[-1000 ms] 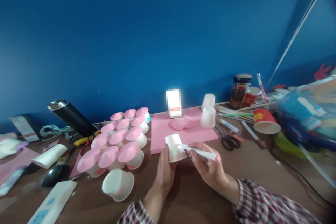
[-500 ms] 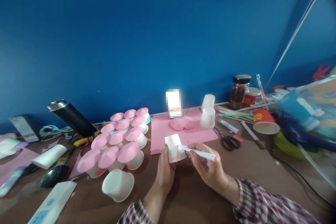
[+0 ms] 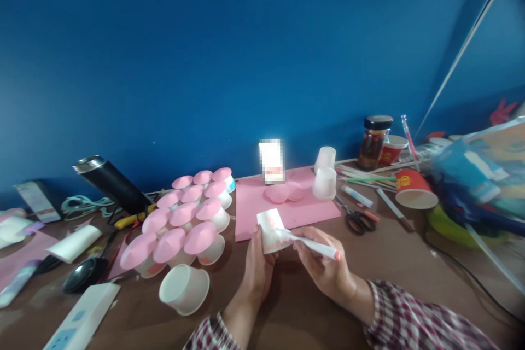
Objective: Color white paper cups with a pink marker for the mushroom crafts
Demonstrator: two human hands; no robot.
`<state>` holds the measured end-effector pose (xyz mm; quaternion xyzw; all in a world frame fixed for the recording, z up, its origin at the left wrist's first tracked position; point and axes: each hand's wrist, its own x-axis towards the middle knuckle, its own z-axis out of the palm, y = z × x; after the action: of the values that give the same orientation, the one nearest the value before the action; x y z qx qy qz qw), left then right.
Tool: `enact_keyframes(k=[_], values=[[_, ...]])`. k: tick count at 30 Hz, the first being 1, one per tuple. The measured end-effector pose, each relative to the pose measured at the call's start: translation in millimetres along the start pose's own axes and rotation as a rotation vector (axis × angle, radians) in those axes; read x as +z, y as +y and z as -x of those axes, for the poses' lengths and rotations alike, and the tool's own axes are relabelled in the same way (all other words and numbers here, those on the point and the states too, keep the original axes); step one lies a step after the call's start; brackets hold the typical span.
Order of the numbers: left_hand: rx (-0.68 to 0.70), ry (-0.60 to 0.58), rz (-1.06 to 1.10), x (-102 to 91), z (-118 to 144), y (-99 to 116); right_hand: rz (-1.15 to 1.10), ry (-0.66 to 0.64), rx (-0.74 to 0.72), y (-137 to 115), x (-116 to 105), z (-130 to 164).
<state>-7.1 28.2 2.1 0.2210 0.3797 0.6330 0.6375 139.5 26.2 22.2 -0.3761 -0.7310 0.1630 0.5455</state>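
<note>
Left grip (image 3: 259, 268) grasps white cup (image 3: 269, 224); right grip (image 3: 326, 270), just beside, grasps marker (image 3: 322, 248), tip at cup's side. Judged step: drawing; next stroke needs cup steady.

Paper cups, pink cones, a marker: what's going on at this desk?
The person's left hand holds a white paper cup; the right hand holds a white marker, its tip at the cup's side, where faint reddish marks show. To the left stand other cups topped with pink cones, with a bare cup nearer the person. Pink paper lies beyond the hands.
</note>
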Motion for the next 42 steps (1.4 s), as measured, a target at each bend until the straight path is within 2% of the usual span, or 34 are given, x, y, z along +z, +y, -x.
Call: enact_keyframes(k=[15, 42], values=[[0.0, -0.011, 0.02, 5.0, 2.5, 2.7, -0.015, -0.016, 0.009, -1.0, -0.5, -0.1], [0.009, -0.049, 0.007, -0.2, -0.2, 0.3, 0.026, -0.035, 0.019, -3.7, -1.4, -1.9]])
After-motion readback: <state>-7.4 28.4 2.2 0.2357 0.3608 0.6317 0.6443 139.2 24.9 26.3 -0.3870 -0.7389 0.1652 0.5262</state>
